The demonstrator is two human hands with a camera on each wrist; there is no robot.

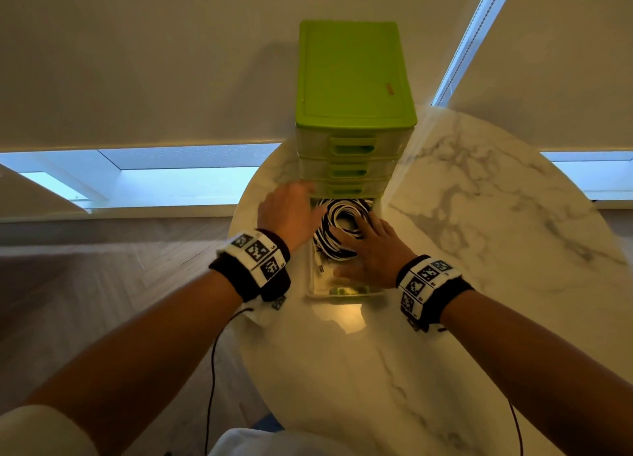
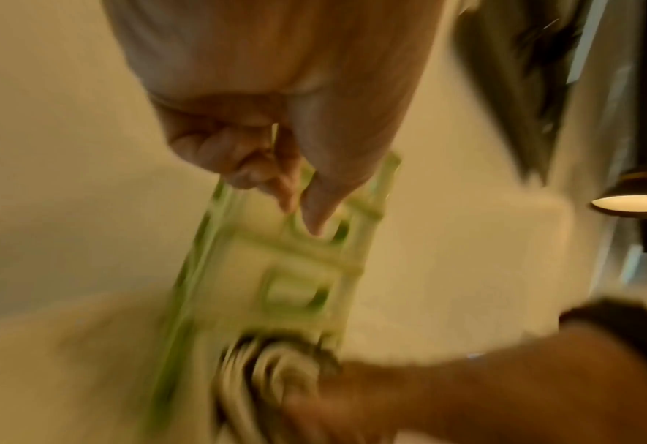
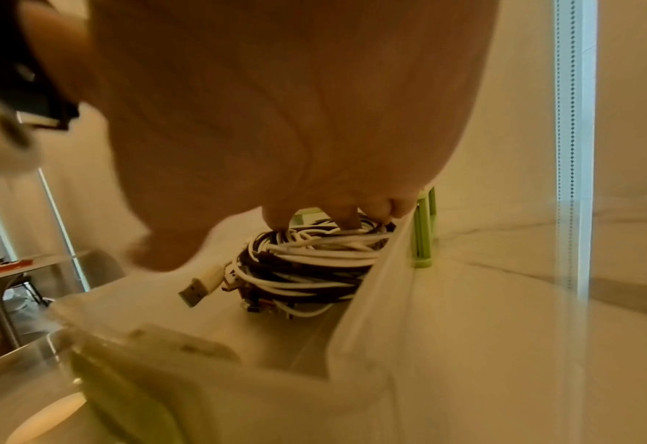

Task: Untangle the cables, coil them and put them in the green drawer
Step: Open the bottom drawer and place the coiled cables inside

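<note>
A green drawer unit (image 1: pixel 352 79) stands on the marble table (image 1: pixel 479 222). Its bottom drawer (image 1: pixel 342 294) is pulled out toward me. Coiled black and white cables (image 1: pixel 339 212) lie in the back of that drawer. My right hand (image 1: pixel 373 246) rests flat on the coil, fingers spread and pressing down. In the right wrist view the fingertips (image 3: pixel 348 223) touch the top of the cables (image 3: pixel 314 264), and a white USB plug (image 3: pixel 196 290) sticks out. My left hand (image 1: pixel 291 209) sits at the drawer's left wall beside the unit, fingers loosely curled and holding nothing, thumb toward the coil.
The table's round edge (image 1: pixel 239 284) runs just left of the drawer, with wooden floor beyond. Bare marble lies to the right of the unit and in front of the drawer. Thin black wires (image 1: pixel 212 370) hang from my wrist bands. The left wrist view is blurred.
</note>
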